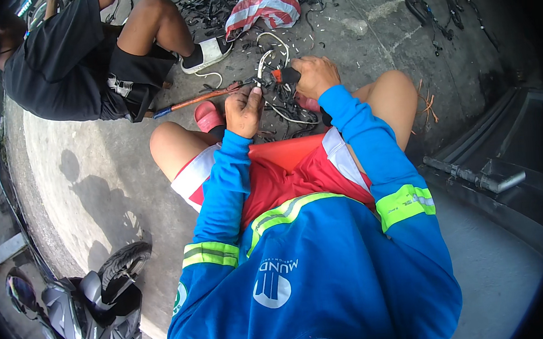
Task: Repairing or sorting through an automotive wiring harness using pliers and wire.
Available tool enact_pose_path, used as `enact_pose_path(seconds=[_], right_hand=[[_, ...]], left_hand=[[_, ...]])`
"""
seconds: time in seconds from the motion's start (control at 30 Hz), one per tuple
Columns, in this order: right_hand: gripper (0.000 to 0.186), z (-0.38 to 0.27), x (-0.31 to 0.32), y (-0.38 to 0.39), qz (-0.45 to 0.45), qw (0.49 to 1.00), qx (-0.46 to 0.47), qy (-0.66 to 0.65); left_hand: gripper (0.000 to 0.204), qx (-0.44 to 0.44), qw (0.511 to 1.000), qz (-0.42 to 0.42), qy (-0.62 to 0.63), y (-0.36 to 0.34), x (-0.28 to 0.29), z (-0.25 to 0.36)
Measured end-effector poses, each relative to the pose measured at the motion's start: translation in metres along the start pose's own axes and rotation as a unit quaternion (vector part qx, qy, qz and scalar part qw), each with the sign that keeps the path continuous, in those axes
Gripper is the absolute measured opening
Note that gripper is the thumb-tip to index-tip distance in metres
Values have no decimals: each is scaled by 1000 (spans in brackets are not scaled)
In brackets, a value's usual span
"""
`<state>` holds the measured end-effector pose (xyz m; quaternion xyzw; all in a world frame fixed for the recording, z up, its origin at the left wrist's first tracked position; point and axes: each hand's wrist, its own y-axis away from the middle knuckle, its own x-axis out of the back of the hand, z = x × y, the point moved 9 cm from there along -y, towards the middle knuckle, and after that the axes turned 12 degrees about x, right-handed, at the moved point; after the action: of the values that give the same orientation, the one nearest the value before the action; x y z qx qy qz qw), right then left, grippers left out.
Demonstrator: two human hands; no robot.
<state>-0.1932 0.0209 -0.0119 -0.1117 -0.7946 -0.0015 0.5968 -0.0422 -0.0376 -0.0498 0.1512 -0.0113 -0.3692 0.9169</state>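
Note:
My left hand (243,112) is closed, with the thumb and fingers pinching a white cable (261,67) that loops up and away. My right hand (317,76) is wrapped round the black grip of an orange tool handle (278,76), just right of the cable. A long orange handle (197,101) slants out to the left from beside my left hand. Dark jaws appear to sit between the hands, so both handles may belong to one long-handled cutter; I cannot tell for sure. Black wire scraps (285,98) lie on the ground below the hands.
Another person in dark clothes (59,65) sits at the far left, a white slide sandal (210,53) near the cable. A red-and-white striped sack (263,4) stands ahead among wire bundles (208,9). More harnesses (440,3) lie far right. A motorcycle (97,304) is parked at the lower left.

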Motion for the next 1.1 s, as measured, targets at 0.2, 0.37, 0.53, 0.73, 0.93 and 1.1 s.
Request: enact_pose_path(seconds=[0.2,0.37,0.53,0.73,0.93,1.1], right_hand=[[20,21,-6,-1,-43,995,-72,53],[17,34,-12,5,36,994,-69,80],[23,108,58,27,54,946,-318,30],[25,5,21,40,69,994,-62,-62],[34,-21,12,23,41,997,58,8],[32,-13,13,25,66,997,16,31]], left_hand=[[27,19,999,44,-6,-18,7,-12],[21,65,997,20,44,-19,-1,-21],[22,95,988,4,118,17,8,-29],[21,62,993,37,90,4,14,-19],[29,43,997,7,64,11,-1,-10],[28,31,999,14,32,13,-7,-4]])
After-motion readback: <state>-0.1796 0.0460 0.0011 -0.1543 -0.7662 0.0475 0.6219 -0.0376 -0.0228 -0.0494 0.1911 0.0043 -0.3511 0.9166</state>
